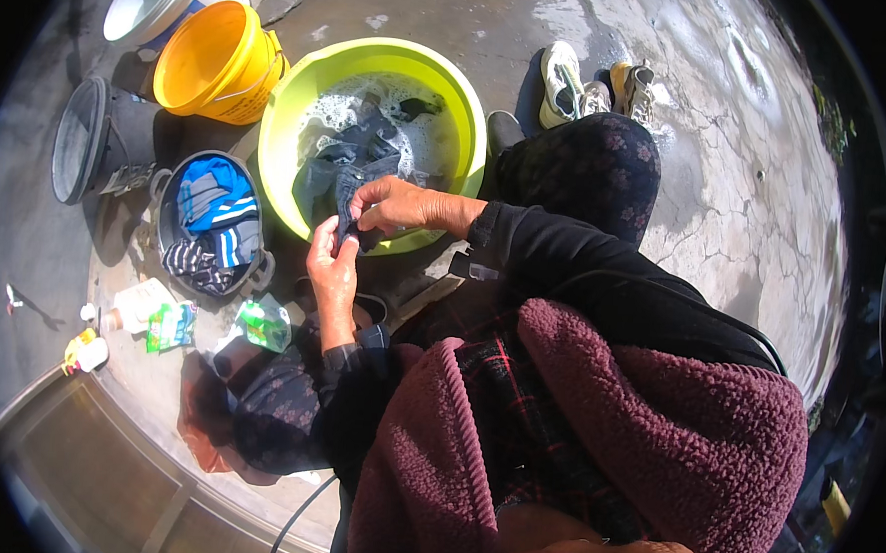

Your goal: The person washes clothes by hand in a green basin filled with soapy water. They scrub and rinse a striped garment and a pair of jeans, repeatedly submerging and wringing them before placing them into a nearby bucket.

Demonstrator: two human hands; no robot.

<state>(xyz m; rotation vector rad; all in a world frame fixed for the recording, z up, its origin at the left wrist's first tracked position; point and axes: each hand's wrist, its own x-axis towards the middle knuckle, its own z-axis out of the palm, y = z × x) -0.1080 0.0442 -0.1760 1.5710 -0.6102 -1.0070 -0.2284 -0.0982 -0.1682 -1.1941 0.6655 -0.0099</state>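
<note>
A dark blue-grey, wet, limp cloth garment [349, 183] lies partly in the suds, its near end raised over the tub's near rim between the bare hands. The right hand [392, 204] has its grip pinched closed on the cloth from above; the wet left hand [333, 271] closes thumb and fingers on it from below, with hardly any gap. To work this part well, the left grip should anchor a small fold while the right rubs across it, both staying over the water so drips fall back; a light pinch should spare the weave.

The gathered strip's long axis runs away from the wearer, its held end pointing back toward the body and its far end spreading into the foam, slightly rightward.

Around it stands the round lime-green plastic tub [277, 133], holding foamy grey water [434, 154]. Left of that, on the concrete floor, sits a grey oval basin [164, 224] with blue and striped clothes [217, 200], near a yellow plastic bucket [209, 59].
</note>
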